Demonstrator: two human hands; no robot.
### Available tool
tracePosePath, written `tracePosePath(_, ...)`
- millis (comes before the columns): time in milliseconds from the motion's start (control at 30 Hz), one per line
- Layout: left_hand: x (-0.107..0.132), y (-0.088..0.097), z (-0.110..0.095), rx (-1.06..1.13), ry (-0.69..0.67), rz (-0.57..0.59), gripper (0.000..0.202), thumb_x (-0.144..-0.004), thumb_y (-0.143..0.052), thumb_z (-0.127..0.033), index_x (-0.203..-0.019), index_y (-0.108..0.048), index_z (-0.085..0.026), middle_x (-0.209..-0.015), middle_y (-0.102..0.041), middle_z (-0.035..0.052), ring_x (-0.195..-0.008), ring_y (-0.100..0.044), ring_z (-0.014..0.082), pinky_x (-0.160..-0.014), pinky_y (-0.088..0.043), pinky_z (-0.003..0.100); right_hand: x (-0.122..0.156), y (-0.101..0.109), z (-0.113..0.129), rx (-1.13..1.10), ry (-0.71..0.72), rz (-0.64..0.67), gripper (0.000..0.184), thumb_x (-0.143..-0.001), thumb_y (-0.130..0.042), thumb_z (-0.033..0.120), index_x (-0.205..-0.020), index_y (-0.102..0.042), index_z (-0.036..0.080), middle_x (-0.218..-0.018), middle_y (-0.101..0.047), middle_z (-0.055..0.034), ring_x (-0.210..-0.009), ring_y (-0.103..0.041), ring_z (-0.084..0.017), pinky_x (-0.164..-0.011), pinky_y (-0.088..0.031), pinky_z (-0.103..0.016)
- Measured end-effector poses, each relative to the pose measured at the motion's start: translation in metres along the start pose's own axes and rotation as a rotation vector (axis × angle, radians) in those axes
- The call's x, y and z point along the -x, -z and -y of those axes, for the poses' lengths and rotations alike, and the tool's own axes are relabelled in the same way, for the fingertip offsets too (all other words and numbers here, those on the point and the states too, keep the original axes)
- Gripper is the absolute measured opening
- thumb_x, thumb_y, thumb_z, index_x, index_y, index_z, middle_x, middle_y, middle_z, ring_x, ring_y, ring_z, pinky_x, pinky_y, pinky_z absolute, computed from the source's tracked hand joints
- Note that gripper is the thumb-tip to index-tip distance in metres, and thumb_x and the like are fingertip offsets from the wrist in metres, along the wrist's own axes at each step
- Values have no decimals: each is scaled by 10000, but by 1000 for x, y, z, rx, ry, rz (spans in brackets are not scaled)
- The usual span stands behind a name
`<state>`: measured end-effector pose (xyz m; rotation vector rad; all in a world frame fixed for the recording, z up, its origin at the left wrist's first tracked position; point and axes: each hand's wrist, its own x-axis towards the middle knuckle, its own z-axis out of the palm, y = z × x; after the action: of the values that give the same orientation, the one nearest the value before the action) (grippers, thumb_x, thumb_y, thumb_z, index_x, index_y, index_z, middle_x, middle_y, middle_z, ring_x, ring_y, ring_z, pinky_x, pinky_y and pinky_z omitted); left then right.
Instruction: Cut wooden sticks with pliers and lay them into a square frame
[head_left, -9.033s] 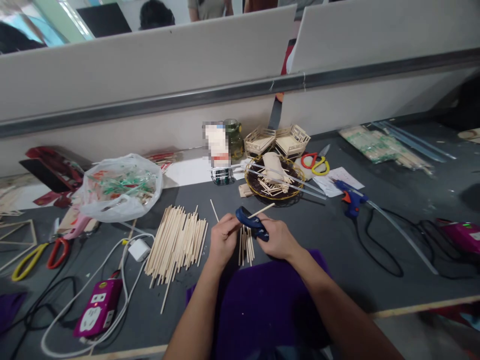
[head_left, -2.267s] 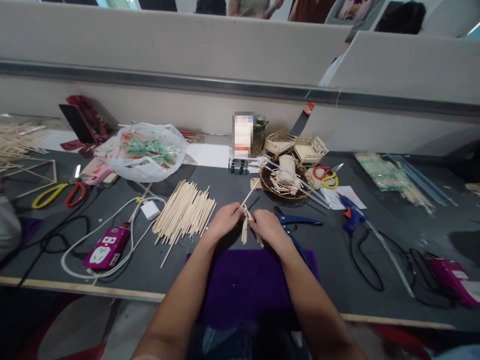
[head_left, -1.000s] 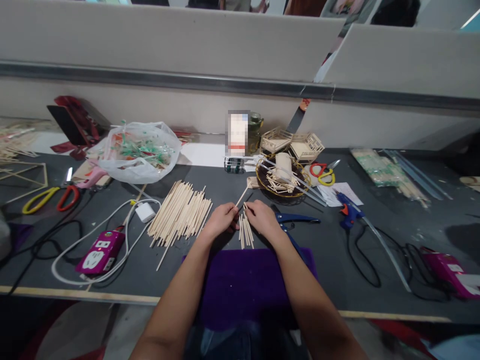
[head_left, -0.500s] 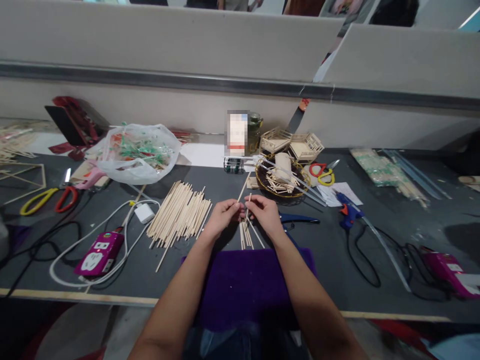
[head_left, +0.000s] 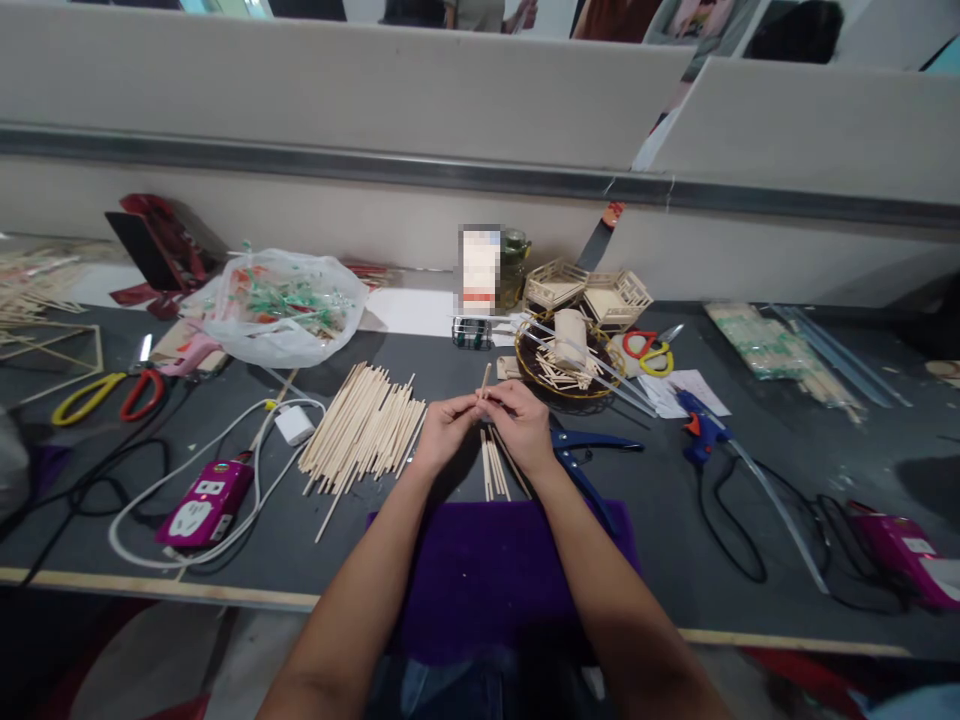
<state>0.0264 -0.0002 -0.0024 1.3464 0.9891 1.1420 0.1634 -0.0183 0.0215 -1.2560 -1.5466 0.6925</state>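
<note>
My left hand and my right hand meet at the middle of the table, fingertips pinched together. From between them one end of a thin wooden stick points up. The fingers hide the rest of what they pinch, so a second stick cannot be made out. Just below my hands lie several short sticks side by side. To the left is a big pile of similar sticks. Blue-handled cutting pliers rest beside my right hand, partly behind the wrist.
A purple mat lies under my forearms. Behind my hands stand a round basket of short sticks and a phone. A blue glue gun is at right, scissors behind it. At left are a plastic bag and a corded purple power strip.
My hands have come together; the sticks they held apart, one in each, are now mostly covered by the fingers. The view has shifted slightly.
</note>
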Motion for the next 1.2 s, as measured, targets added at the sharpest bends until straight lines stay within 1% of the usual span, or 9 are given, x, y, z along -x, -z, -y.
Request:
tracePosePath(100,-3,3,8,-94,14,24,213,-745,-651,-349,-801,-765,-179,-780,-733,28,-787,-647,199,-800,-496,316,-1,-3,-5,77,5,24,189,-869,-567,268,-927,-732,197,-894,-655,-39,-848,-626,-145,-797,-485,-241)
tracePosePath(200,-5,7,16,-198,16,50,214,-748,-632,-320,-823,-770,-175,-783,-741,26,-764,-648,196,-780,-487,305,-3,-5,-13,112,-2,44,167,-858,-580,255,-892,-735,204,-876,-666,-38,-805,-632,-149,-763,-486,-246)
tracePosePath(267,-6,8,19,-232,6,62,224,-755,-620,-307,-845,-773,-170,-797,-747,32,-764,-653,195,-769,-482,295,-3,-6,-18,100,26,35,157,-851,-591,254,-879,-738,206,-855,-669,-41,-783,-636,-156,-739,-489,-253)
tracePosePath(433,-7,10,21,-267,-8,80,239,-763,-606,-274,-896,-774,-168,-840,-760,43,-789,-669,200,-772,-489,290,-3,-7,-20,50,89,9,164,-862,-582,256,-875,-739,212,-858,-682,-48,-786,-648,-165,-737,-497,-263)
tracePosePath(567,-7,10,22,-316,-23,73,248,-772,-600,-273,-917,-774,-171,-856,-765,44,-785,-678,205,-751,-490,290,-5,-7,-19,48,90,4,151,-852,-596,255,-820,-735,208,-834,-690,-49,-795,-655,-173,-753,-498,-271)
tracePosePath(700,-6,10,22,-374,-67,44,247,-785,-595,-281,-918,-777,-179,-862,-768,46,-776,-684,207,-722,-486,283,-6,-6,-19,38,80,6,145,-844,-601,254,-817,-732,196,-817,-688,-50,-762,-651,-168,-719,-495,-264)
tracePosePath(1033,-6,9,18,-395,-48,44,208,-775,-601,-298,-827,-772,-192,-852,-766,41,-787,-679,204,-746,-488,287,-7,-2,-15,-34,82,13,159,-833,-591,269,-780,-720,191,-812,-686,-56,-769,-654,-167,-713,-497,-266)
tracePosePath(1133,-2,8,8,-326,-26,109,206,-768,-605,-318,-764,-753,-174,-752,-740,32,-711,-647,180,-703,-473,273,-7,1,-12,-81,48,1,171,-818,-611,314,-750,-708,191,-784,-674,-43,-725,-630,-153,-632,-485,-244)
tracePosePath(1200,2,5,-1,-221,39,182,213,-756,-625,-338,-717,-730,-157,-686,-709,30,-655,-617,159,-673,-467,264,-7,4,-12,-153,-45,13,192,-793,-641,361,-727,-694,188,-687,-648,-15,-609,-587,-132,-541,-456,-229)
